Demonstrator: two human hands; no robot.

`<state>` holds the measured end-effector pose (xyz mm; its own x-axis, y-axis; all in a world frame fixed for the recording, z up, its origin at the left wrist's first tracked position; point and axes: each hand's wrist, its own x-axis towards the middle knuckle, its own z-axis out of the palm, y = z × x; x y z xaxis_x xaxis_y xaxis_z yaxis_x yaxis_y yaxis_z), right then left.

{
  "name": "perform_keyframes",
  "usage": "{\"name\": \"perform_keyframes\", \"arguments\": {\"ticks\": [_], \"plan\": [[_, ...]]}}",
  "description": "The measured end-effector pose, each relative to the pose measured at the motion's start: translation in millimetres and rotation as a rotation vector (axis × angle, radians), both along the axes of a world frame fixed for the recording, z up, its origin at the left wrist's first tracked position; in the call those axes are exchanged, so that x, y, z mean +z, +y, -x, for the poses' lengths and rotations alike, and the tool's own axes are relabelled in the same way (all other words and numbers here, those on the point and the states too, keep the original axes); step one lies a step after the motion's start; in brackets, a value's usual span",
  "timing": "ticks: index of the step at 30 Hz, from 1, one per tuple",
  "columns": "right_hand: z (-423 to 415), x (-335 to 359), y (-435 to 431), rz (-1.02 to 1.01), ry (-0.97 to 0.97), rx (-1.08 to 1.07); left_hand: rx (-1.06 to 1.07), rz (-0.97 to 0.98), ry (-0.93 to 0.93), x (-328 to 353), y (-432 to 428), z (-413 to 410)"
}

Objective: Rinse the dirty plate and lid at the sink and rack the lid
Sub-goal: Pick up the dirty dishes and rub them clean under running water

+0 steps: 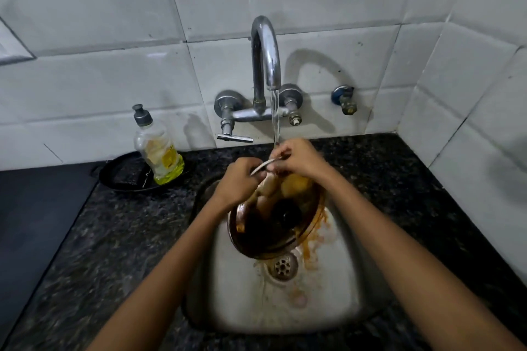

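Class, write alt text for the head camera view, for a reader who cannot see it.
Two bare hands, left hand and right hand, hold a dirty glass lid tilted over a steel sink while water runs from the tap onto them. Orange residue streaks toward the drain; a soap bottle stands to the left.

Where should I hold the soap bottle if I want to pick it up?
Grip the soap bottle around its clear middle, above the yellow liquid, coming from the front or right. It stands upright in a black tray with the wall close behind, and the narrow pump top looks too small to hold firmly.
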<state>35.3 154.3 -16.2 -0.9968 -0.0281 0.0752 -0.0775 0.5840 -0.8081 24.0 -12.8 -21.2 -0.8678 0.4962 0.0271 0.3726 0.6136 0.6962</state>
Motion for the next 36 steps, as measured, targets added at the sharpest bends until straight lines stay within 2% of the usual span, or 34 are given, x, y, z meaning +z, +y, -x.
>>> {"name": "perform_keyframes", "arguments": {"ticks": [1, 3, 6, 8, 10, 12, 15, 17, 19, 21, 22, 25, 28, 30, 32, 33, 36], "plan": [[1.0, 3.2, -5.7, -0.028, 0.008, 0.024, 0.018, -0.010, 0.031, -0.9, 4.4, -0.9], [1.1, -0.1, 4.9, -0.030, 0.010, -0.030, 0.087, -0.150, 0.007, -6.6, -2.2, -4.2], [-5.1, -23.1, 38.1, 0.099, -0.034, -0.149, 0.133, -0.400, -0.128, -9.9, -24.9, -7.2], [-6.4, -26.4, 33.4, 0.144, -0.022, -0.145, 0.063, -0.328, -0.154, -2.1, -22.0, -10.9], [-4.9, -16.6, 11.0, 0.053, 0.007, -0.041, -0.001, -0.107, -0.045, 2.1, -6.7, -8.6], [-0.4, -4.7, -5.6, 0.002, 0.054, 0.008, 0.069, -0.060, 0.065, 0.7, 3.0, -9.0], [3.5, -10.0, 16.0, 0.050, 0.026, -0.090, 0.172, -0.353, -0.058, -6.3, -12.7, -11.5], [1.3, -21.8, 35.0, 0.146, -0.031, -0.150, 0.175, -0.466, -0.160, -7.7, -25.2, -13.8], [-0.7, -21.3, 29.8, 0.185, -0.029, -0.134, 0.093, -0.321, -0.122, -2.1, -21.6, -13.0], [1.5, -13.5, 9.4, 0.122, -0.004, -0.026, 0.056, -0.086, 0.008, 2.2, -6.3, -11.6], [4.0, -8.8, 0.0, 0.072, 0.015, 0.018, 0.088, -0.049, 0.060, 3.8, 0.1, -12.1], [5.9, -6.1, 3.4, 0.014, 0.042, -0.021, 0.170, -0.228, 0.059, -1.3, -3.1, -16.9], [2.2, -23.7, 36.0, 0.143, -0.025, -0.155, 0.170, -0.385, -0.082, -6.7, -21.0, -16.0], [0.6, -24.9, 32.4, 0.136, -0.014, -0.126, 0.118, -0.291, -0.111, -3.8, -18.1, -13.0], [2.4, -17.2, 9.7, 0.066, -0.004, -0.016, 0.068, -0.045, -0.001, -0.5, -4.9, -12.5], [3.3, -12.3, -1.3, 0.029, 0.017, 0.028, 0.076, 0.003, 0.051, 1.3, 1.8, -13.9], [2.2, -12.7, 4.6, 0.003, 0.048, 0.001, 0.158, -0.168, -0.020, -4.1, -0.3, -20.2]]}}
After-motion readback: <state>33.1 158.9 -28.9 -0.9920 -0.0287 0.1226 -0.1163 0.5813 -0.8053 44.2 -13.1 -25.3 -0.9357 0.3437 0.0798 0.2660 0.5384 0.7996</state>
